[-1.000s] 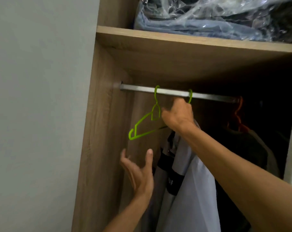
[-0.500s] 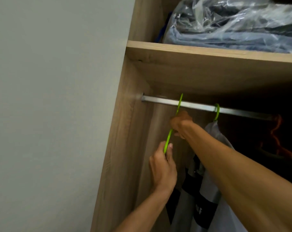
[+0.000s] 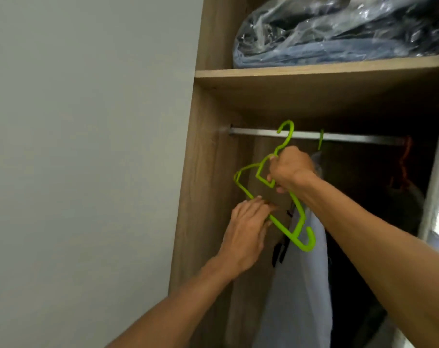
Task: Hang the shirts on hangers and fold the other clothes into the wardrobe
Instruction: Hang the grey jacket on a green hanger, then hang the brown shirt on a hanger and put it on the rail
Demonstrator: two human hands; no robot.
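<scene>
The lime-green plastic hanger is empty and tilted hard, its hook up by the metal rail and one notched shoulder end pointing down toward the right. The right hand is fisted around the neck of the hanger, just under the hook. The left hand sits lower, fingers curled against the hanger's bottom bar; whether they actually pinch it, I cannot tell. All of this is inside the wooden wardrobe, in front of a pale blue shirt hanging from a second green hook. Bagged clothes lie on the shelf above.
</scene>
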